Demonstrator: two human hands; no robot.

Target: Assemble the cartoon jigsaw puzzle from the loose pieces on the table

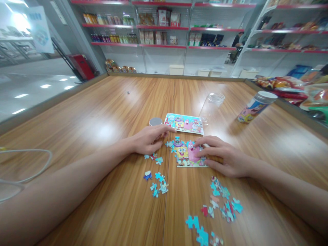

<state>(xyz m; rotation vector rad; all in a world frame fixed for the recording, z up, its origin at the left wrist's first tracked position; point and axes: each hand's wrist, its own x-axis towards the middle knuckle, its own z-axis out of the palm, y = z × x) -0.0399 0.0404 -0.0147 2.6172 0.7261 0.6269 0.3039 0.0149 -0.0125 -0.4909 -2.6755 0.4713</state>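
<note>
A partly assembled cartoon jigsaw (188, 155) lies on the wooden table (102, 130) in front of me. My right hand (225, 159) rests flat on its right side, fingers spread over the joined pieces. My left hand (150, 138) hovers at the puzzle's upper left, its index finger stretched toward the top edge and the other fingers curled; I cannot see a piece in it. Loose pieces (157, 181) lie under the left hand, and more loose pieces (220, 201) sit near the right forearm.
A printed reference picture (184, 123) lies behind the puzzle, with a small round metal lid (155, 121) to its left. An empty clear jar (212, 107) and a labelled tube with a lid (256, 106) lie further back on the right. Snack packets (289, 85) crowd the right edge.
</note>
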